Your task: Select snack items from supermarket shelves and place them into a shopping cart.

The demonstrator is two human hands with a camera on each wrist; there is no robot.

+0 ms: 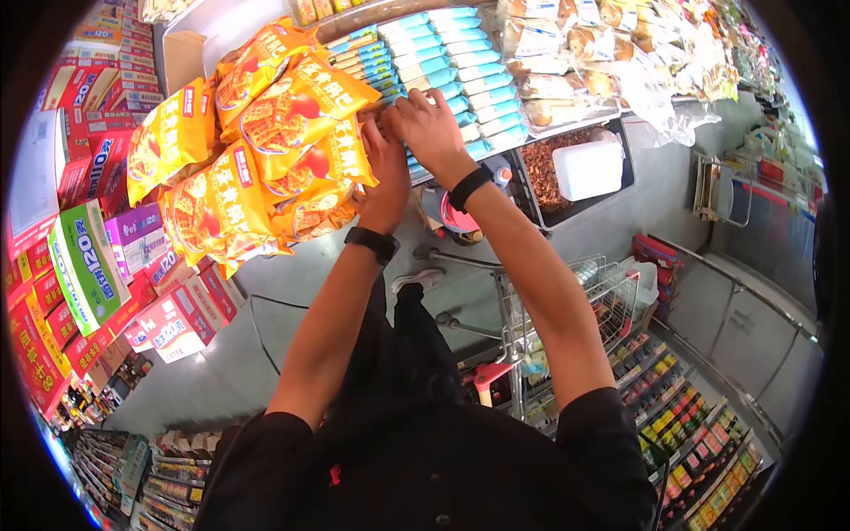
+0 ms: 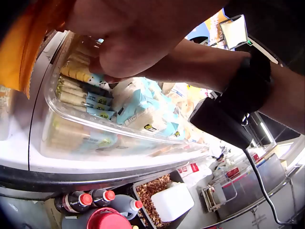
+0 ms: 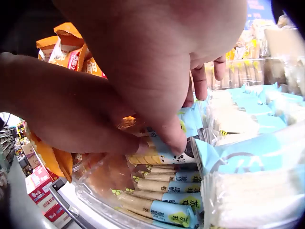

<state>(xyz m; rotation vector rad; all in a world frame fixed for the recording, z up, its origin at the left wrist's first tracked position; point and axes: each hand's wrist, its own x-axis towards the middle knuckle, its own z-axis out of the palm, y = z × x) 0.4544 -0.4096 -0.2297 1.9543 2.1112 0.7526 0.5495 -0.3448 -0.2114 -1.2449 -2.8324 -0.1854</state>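
Fingers of the right hand (image 1: pixel 429 126) and of the left hand (image 1: pixel 382 173) are seen bunched side by side over the shelf goods. The grip is hidden by the backs of the hands.
- Head view: rows of stick packets (image 1: pixel 361 55) and pale blue packs (image 1: pixel 452 62) are laid under the hands. Orange bags (image 1: pixel 266 133) are hung just left of them. A shopping cart (image 1: pixel 567 292) is seen below the arms, and a white jug (image 1: pixel 589 168) beneath the shelf.
- Left wrist view: left-hand fingers (image 2: pixel 109 67) are curled down onto the packets in a clear tray (image 2: pixel 62 138). Whether one is held cannot be told. A black wrist strap (image 2: pixel 243 95) is worn on the right forearm, which crosses close by. Red-capped bottles (image 2: pixel 78 200) are stood under the shelf beside the jug.
- Right wrist view: one stick packet (image 3: pixel 152 155) is pinched near its blue end by right-hand fingers (image 3: pixel 174 138). It lies on top of the row in the tray. The left hand is pressed in from the left, at or just beside the same packet.
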